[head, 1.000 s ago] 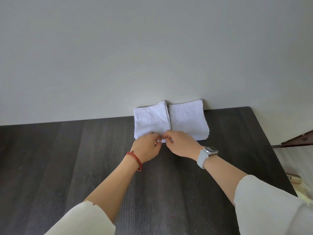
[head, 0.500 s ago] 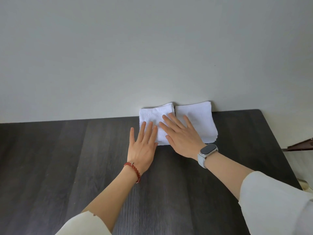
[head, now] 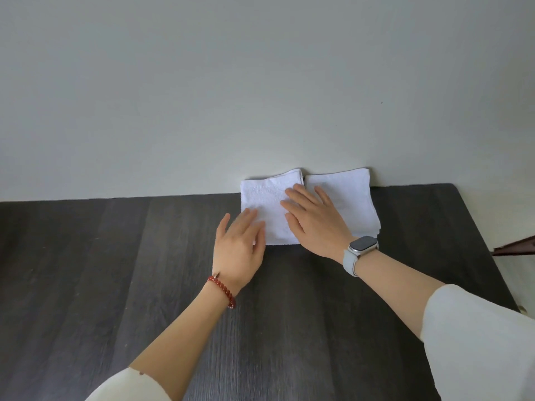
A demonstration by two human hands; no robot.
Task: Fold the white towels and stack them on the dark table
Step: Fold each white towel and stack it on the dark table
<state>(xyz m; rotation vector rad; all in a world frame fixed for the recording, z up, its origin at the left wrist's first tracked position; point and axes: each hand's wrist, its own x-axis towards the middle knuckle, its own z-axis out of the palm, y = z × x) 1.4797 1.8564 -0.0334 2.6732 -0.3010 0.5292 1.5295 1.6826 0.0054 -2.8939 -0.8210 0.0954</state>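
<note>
Two folded white towel stacks sit side by side at the far edge of the dark counter [head: 405, 285], both backed against the wall [head: 260, 82]. The left folded towel [head: 269, 204] touches or nearly touches the right towel stack [head: 347, 195] along one seam; whether they overlap there cannot be told. Landmark for all positions: the left folded towel. Risk 1: the top layer of the left folded towel may creep or wrinkle if the palms drag sideways during smoothing, since terry cloth likely grips skin more than it grips the layer beneath. Risk 2: pushing away from the body would jam the towel against the wall and buckle its far edge, which already rides slightly up the wall. Risk 3: the right towel stack shows several layers fanned at its near corner, so a nudge across the seam could skew it further. Left hand [head: 238, 244]: fingers straight and loosely spread, holding nothing, fingertips on the near-left corner of the left folded towel, palm over bare counter just in front of it, red bead bracelet [head: 223, 290] at the wrist. Right hand [head: 314, 221]: flat, fingers straight and spread, gripping nothing, lying on the right half of that towel with its outer fingers reaching over the seam; watch [head: 362, 247] on the wrist.
</note>
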